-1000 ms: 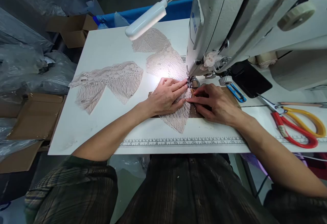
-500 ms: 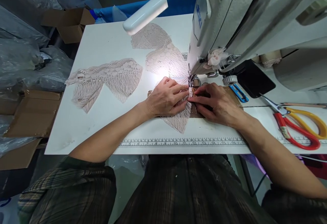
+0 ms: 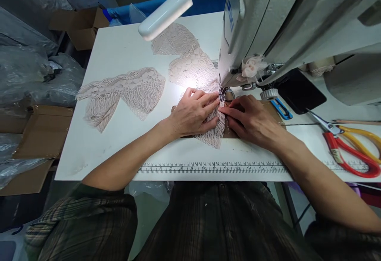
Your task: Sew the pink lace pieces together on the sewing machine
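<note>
A pale pink lace piece (image 3: 212, 136) runs under the presser foot (image 3: 222, 94) of a sewing machine (image 3: 253, 27). Flat on the lace, fingers stretched out toward the foot, lies my left hand (image 3: 195, 110). My right hand (image 3: 253, 118) pinches the lace edge between thumb and forefinger just in front of the foot. Behind the needle, more of the lace (image 3: 195, 68) spreads over the table under a bright light. Another lace piece (image 3: 143, 90) lies to the left. Part of the lace is hidden under my left hand.
Scissors with red and yellow handles (image 3: 351, 142) lie at the right, beside a black phone (image 3: 300, 90) and a blue tool (image 3: 281, 108). A white lamp (image 3: 166, 11) hangs over the table (image 3: 98, 146). A ruler strip (image 3: 208, 168) lines the front edge. Cardboard boxes (image 3: 44, 130) stand left.
The lace has moved away from me under the presser foot; its front tip now lies closer to the foot. My hands stay in nearly the same places. The view has shifted slightly.
</note>
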A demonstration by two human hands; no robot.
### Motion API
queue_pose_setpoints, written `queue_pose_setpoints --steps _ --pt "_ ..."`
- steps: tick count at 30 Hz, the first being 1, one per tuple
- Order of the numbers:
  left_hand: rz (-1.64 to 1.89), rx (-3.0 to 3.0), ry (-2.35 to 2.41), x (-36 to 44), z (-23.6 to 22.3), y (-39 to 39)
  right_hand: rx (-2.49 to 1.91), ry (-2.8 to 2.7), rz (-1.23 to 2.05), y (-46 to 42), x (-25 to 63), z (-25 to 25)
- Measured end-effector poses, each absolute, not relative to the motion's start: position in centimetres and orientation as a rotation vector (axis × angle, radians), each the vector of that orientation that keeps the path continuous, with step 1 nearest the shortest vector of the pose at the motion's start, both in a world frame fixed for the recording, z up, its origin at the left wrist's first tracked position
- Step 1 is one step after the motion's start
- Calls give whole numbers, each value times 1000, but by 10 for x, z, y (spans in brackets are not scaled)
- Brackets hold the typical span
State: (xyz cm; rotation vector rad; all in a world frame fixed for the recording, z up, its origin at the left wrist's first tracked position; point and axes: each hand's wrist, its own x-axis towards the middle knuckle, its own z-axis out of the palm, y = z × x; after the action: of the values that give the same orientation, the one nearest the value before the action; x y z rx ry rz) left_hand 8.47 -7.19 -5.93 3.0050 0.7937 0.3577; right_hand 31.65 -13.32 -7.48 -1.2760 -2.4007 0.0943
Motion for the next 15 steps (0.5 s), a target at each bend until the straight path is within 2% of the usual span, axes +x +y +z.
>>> queue_pose_setpoints --steps 15 --pt "452 2910 950 90 -64 -67 -1295 -2337 91 -133 315 -77"
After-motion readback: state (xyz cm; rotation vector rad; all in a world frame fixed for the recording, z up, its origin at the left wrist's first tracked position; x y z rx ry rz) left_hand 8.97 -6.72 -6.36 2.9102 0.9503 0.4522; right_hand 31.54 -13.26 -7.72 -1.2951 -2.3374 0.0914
